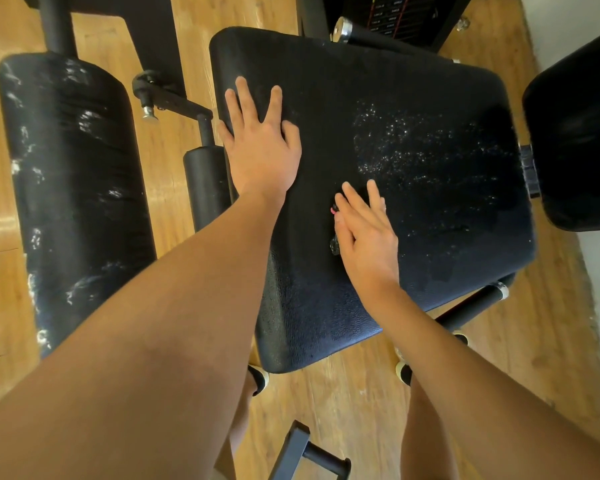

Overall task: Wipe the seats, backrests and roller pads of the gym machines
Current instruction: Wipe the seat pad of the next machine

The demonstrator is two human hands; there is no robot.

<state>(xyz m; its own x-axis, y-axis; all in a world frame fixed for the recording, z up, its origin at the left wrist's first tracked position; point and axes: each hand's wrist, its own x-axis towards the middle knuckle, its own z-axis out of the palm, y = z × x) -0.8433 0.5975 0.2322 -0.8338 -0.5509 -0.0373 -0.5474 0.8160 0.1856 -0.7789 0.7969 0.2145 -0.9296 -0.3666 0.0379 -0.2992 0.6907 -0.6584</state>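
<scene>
Gym, wood floor | seat speckled with droplets | left grip flat, fingers spread, bracing seat edge | right grip fingers straight, pressing dark cloth, likely to wipe

We are looking down into a gym. At the centre of the frame sits a wide black padded seat with a pebbled vinyl skin. Along the left lies a long black roller pad on a steel post, with a smaller roller pad just beside the seat's left edge. At the top, behind the seat, we see a weight stack of dark plates with small printed labels, and a chrome-capped bar in front of it. A black backrest pad fills the right edge. Black steel frame members run over a wood-plank floor.
</scene>
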